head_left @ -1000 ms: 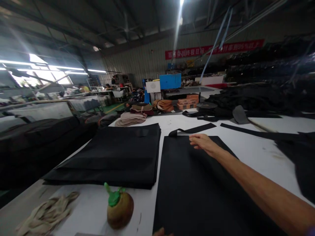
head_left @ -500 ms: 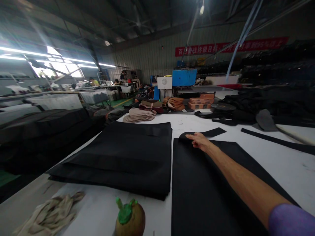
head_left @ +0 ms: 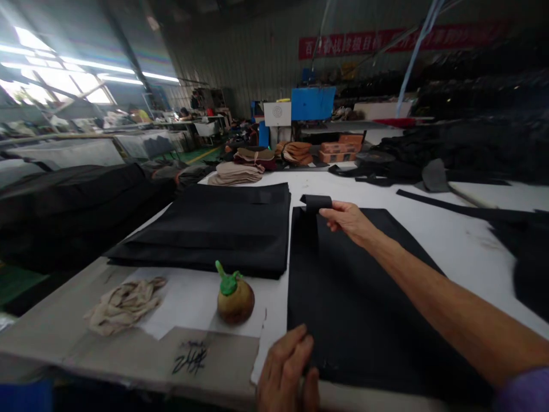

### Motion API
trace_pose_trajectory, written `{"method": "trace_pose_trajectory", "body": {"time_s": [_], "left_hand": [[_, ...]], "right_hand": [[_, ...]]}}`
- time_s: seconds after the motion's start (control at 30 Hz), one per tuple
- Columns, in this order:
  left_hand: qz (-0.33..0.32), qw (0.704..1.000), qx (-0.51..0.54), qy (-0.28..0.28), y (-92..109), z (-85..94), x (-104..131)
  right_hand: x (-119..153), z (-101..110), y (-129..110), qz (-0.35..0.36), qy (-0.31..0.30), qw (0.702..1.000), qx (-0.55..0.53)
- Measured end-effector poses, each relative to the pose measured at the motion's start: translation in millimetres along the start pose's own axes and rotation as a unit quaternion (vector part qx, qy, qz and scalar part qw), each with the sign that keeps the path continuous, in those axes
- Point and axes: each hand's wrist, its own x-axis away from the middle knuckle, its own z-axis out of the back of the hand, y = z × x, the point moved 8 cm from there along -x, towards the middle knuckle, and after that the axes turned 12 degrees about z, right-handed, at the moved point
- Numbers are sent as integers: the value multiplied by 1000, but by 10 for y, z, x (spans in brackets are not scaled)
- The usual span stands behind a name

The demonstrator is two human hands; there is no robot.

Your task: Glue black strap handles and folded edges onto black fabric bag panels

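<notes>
With the black sheet [head_left: 338, 309] spread flat on the white table [head_left: 454, 246] and a squared stack of black sheets [head_left: 210, 223] on its left, the laying-out looks done, while the black strip [head_left: 319, 202] at its far left corner is folded up, not yet flat. The right hand [head_left: 349, 223] pinches that strip between thumb and fingers; the left hand [head_left: 289, 366] touches its near left corner, grip unclear. Far to its left stand pale bins [head_left: 92, 153], contents indistinct.

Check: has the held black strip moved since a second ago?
Yes: the black strip has come left, toward the black stack, no longer stretching past the right hand.
</notes>
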Motion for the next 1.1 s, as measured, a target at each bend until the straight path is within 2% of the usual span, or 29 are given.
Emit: {"method": "trace_pose_trajectory", "body": {"time_s": [0.13, 0.23, 0.3, 0.47, 0.63, 0.73, 0.9, 1.1], "left_hand": [[113, 989, 95, -3, -63, 117, -81], [229, 959, 168, 6, -213, 170, -122], [275, 941, 197, -6, -254, 171, -136], [305, 925, 211, -81, -249, 94, -204], [297, 922, 214, -129, -247, 44, -290], [274, 932, 177, -156, -222, 51, -343], [130, 966, 86, -206, -73, 31, -409], [-20, 960, 5, -281, 18, -123, -320]], "right_hand": [[658, 27, -384, 86, -26, 993, 74], [1162, -95, -588, 217, -56, 957, 184], [1452, -221, -608, 287, -76, 920, 255], [1882, -450, -462, 331, -112, 874, 337], [2086, -541, -390, 339, -144, 848, 381], [2154, -581, -348, 347, -176, 827, 405], [2211, -618, -303, 364, -208, 793, 441], [2221, -638, -279, 352, -227, 790, 447]]}}
